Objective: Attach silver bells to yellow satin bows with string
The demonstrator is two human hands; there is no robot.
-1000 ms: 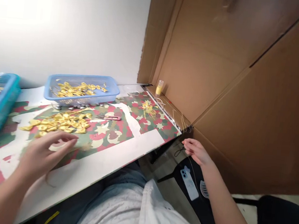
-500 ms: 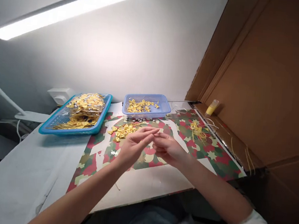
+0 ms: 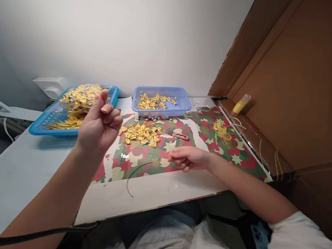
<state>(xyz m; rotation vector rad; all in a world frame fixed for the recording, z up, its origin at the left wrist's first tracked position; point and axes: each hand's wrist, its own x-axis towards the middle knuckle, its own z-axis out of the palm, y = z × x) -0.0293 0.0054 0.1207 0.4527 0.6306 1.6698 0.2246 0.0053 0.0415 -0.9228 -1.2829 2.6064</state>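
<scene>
- Resting at your far left, a blue tray (image 3: 115, 95) is holding a clear bag (image 3: 82, 92) packed with yellow and silvery pieces.
- You are holding your left hand (image 3: 98, 128) up in front of that tray, fingers curled and thumb meeting the index finger; I cannot tell whether something thin is sitting between them.
- A thin strand (image 3: 128, 180) is curving between your hands, over the table's white front strip (image 3: 159, 196) and the patterned sheet (image 3: 136, 151).
- A pile of yellow bows (image 3: 142, 134) is lying on the sheet, on the near side of a paler blue basket (image 3: 180, 101) that is holding more bows (image 3: 153, 101).
- A pink-handled tool (image 3: 181, 136) is lying just right of the pile.
- Your right hand (image 3: 188, 158) is hovering near the sheet, fingertips pinched together; I cannot tell whether they are gripping anything.
- Yellow threads (image 3: 222, 133) are lying tangled farther right.
</scene>
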